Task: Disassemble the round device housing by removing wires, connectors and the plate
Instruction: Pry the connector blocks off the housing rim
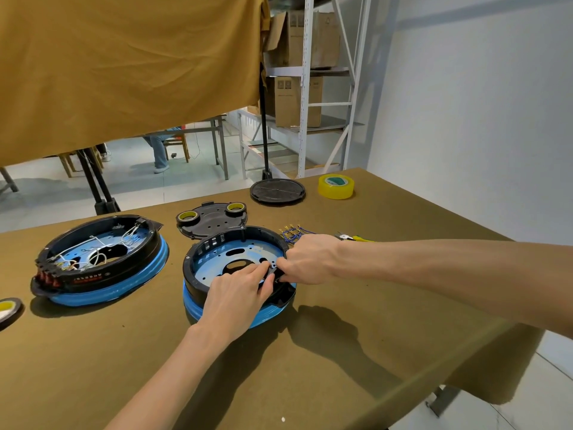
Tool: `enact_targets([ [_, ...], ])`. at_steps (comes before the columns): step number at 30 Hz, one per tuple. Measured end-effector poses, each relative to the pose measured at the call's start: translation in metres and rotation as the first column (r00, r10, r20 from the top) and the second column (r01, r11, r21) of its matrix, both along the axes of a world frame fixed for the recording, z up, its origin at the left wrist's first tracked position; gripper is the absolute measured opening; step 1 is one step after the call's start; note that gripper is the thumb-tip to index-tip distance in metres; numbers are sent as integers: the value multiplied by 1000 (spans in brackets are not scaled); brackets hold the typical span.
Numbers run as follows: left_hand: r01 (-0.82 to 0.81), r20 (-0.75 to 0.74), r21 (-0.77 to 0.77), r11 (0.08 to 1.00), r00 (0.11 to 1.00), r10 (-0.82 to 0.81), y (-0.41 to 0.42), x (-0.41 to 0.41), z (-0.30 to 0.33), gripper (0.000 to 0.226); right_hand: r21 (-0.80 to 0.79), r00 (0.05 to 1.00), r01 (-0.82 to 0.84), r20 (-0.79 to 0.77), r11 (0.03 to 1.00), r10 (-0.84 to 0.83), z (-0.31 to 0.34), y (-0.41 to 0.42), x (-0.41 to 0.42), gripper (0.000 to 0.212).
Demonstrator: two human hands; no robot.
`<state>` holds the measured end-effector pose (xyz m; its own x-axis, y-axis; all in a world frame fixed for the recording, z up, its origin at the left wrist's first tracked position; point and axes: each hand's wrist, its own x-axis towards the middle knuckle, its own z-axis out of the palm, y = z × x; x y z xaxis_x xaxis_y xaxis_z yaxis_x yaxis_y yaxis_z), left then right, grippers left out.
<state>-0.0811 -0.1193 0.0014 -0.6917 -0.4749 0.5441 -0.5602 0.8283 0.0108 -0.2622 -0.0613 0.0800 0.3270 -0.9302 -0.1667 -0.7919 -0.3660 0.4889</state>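
Both hands are down at the near right rim of the round housing [238,268], which sits in the middle of the olive-covered table [372,305] on its blue base. The left hand [238,293] has its fingers curled in over the rim, and the right hand [305,259] comes across from the side with its fingertips pinched on a small black part [274,273] at the rim; from where I stand it looks like a connector block, though the fingers hide most of it and I cannot say which hand bears the load. Inside, the blue plate [217,262] lies bare, with no wires that I can see over it, and a bundle of blue wires [293,232] with brass terminals lies on the table just behind the housing, beside yellow-handled pliers [353,237]. A black cover [214,220] rests behind as well, carrying two small tape rolls. So I judge the wiring done and the connectors nearly done, with the plate yet to be lifted out. A second housing [99,259] to the left is full of white wires and red terminals, seemingly untouched. A large roll of yellow tape [336,186] stands well back.
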Motion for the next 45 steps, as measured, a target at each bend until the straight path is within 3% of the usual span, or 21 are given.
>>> enact_targets([
  [6, -19, -25, 42, 999, 999, 20, 5, 3, 2, 40, 102, 996, -47, -76, 994, 55, 17, -11, 2, 44],
  [20, -38, -190, -12, 999, 981, 35, 2, 0, -9, 33, -9, 974, -150, -175, 989, 146, 25, -15, 3, 43],
  [23, -26, -224, -14, 1000, 974, 23, 2, -1, -12, 32, -99, 993, -88, -88, 991, 80, 10, 1, -3, 42],
  [25, -24, -243, -12, 1000, 970, 21, 2, 0, -11, 32, -200, 996, 52, 87, 979, -35, -5, 16, -8, 41],
  [28, -18, -262, -18, 1000, 965, 13, 1, 1, -12, 32, -229, 895, 293, 406, 928, -183, -39, 41, -13, 38],
  [30, -14, -275, -10, 1000, 962, 11, 1, 1, -12, 32, -192, 830, 363, 511, 912, -223, -60, 58, -16, 35],
  [34, -7, -291, 11, 1000, 957, 10, 2, 1, -11, 32, -148, 765, 416, 590, 897, -257, -87, 82, -33, 30],
  [39, -15, -292, 23, 1000, 956, 21, 5, 0, -10, 32, -273, 849, 422, 455, 865, -270, -99, 94, -50, 34],
  [45, -39, -290, 37, 999, 956, 48, 5, -2, -13, 31, -153, 713, 593, 557, 791, -426, -85, 68, -43, 30],
])
